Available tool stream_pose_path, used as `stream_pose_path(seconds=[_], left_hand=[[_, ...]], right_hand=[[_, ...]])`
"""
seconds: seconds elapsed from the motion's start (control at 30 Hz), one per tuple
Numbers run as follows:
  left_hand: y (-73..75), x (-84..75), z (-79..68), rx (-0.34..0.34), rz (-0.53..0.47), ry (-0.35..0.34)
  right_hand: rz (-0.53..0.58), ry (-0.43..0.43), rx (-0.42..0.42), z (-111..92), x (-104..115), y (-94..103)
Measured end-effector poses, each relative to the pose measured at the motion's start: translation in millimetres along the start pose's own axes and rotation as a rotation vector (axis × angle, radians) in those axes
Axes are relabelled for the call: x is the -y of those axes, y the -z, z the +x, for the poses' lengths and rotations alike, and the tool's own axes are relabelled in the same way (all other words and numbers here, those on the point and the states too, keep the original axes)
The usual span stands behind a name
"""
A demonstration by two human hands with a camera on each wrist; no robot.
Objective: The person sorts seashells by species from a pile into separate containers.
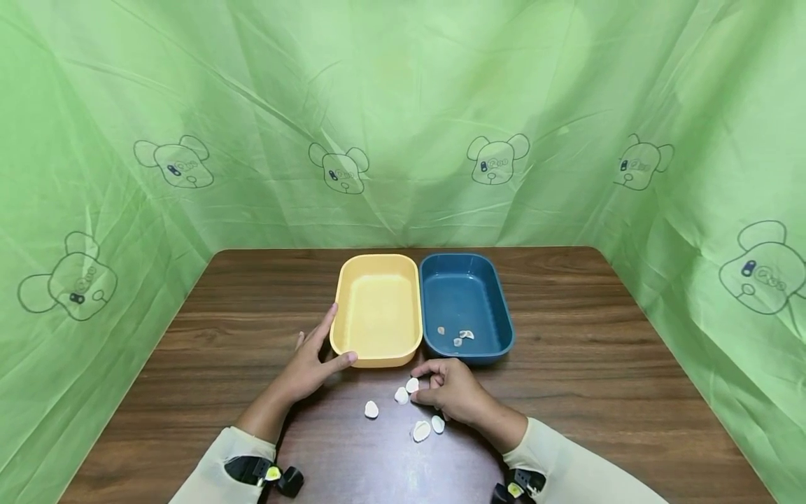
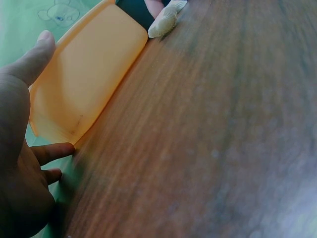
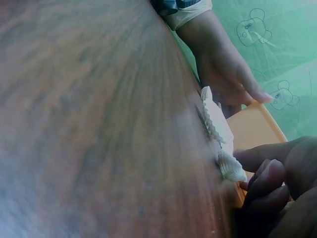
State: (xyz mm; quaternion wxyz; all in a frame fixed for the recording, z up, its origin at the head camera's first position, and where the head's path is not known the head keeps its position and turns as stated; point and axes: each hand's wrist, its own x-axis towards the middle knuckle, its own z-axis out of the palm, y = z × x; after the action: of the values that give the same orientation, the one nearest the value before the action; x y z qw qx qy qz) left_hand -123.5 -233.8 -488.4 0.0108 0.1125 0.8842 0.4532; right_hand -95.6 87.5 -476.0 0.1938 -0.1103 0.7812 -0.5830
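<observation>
My left hand [image 1: 307, 369] rests on the near left corner of a yellow tray [image 1: 376, 294], its fingers straight along the side and its thumb over the front rim. Just in front of the two trays, my right hand [image 1: 458, 393] pinches a white seashell [image 1: 412, 385] between thumb and index finger. That ribbed seashell [image 3: 231, 167] is low at the tabletop in the right wrist view. Another white shell [image 1: 401, 395] lies right beside it. Farther left is a single shell [image 1: 371, 409], and two more shells [image 1: 421, 430] lie nearer, below the right hand.
A blue tray [image 1: 462, 294] stands against the yellow tray's right side, with several small shell pieces [image 1: 466, 334] on its floor. Both trays sit toward the back of the dark wooden table [image 1: 567, 336]. A green curtain [image 1: 403, 105] with printed bear heads surrounds the table.
</observation>
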Motion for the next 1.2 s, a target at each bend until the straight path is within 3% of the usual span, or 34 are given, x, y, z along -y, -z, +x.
stream_pose_path(seconds=[0.8,1.2], left_hand=[[-0.4,-0.8,-1.1,0.002,0.01,-0.004],[-0.9,-1.0,-1.1,0.0,-0.001,-0.001]], right_hand=[[-0.012,0.0,-0.034,-4.0,1.7,-2.8],[-0.029,-0.001,-0.059,-11.7,17.2,1.2]])
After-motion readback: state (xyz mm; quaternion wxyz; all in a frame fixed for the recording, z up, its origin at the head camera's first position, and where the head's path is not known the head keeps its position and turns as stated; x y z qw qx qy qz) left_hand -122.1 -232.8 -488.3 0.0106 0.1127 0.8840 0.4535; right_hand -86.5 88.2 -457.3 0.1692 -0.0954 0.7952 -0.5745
